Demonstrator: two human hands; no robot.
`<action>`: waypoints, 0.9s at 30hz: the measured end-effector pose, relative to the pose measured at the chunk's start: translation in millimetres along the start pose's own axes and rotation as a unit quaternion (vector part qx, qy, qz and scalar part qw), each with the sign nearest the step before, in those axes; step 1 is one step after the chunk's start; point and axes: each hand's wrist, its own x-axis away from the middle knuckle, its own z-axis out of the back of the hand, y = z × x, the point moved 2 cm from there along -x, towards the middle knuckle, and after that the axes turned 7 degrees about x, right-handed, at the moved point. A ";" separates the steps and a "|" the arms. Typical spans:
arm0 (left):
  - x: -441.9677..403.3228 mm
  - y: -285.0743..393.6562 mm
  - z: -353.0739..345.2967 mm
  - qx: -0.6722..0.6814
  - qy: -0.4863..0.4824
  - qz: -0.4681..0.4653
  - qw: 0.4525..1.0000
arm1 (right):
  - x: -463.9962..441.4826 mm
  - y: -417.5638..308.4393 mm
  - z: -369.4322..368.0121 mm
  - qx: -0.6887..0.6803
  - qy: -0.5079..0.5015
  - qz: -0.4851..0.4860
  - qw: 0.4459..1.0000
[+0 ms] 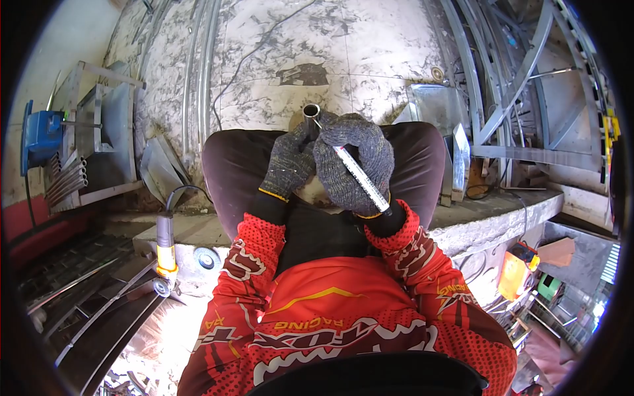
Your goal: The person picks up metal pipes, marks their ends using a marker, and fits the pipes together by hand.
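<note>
In the head view, the only one, the step in hand looks like marking the metal tube [310,119]. It stands between the person's knees, its open end facing up towards the camera. The left hand [287,163], in a grey knit glove, is wrapped around the tube below the rim and steadies it. The right hand [352,158], gloved alike, has its fingers curled around a white marker [360,178], which slants across the palm side with its back end near the wrist. The writing end points towards the tube wall just under the rim — whether the tip is touching, I cannot tell, as the glove covers much of it.

In my judgement, the next move calls for a firm left grip, so the tube neither rolls nor tips, and a light, controlled right wrist to lay a clean line on the curved metal — a slip on the smooth round wall would be the likeliest fault.

Around the person, long metal profiles [198,79] lie on the tiled floor [284,36], and what looks like an angle grinder [165,243] sits to the left, beside the concrete ledge [492,226].
</note>
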 end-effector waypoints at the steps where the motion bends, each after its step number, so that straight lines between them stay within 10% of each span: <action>1: 0.0 -0.8 0.0 -0.004 0.000 -0.003 1.000 | 0.8 0.1 -0.7 0.000 0.000 0.000 1.000; 27: -0.8 -0.7 0.6 -0.086 0.002 -0.043 0.995 | -0.1 -4.7 1.0 0.028 0.017 -0.016 0.999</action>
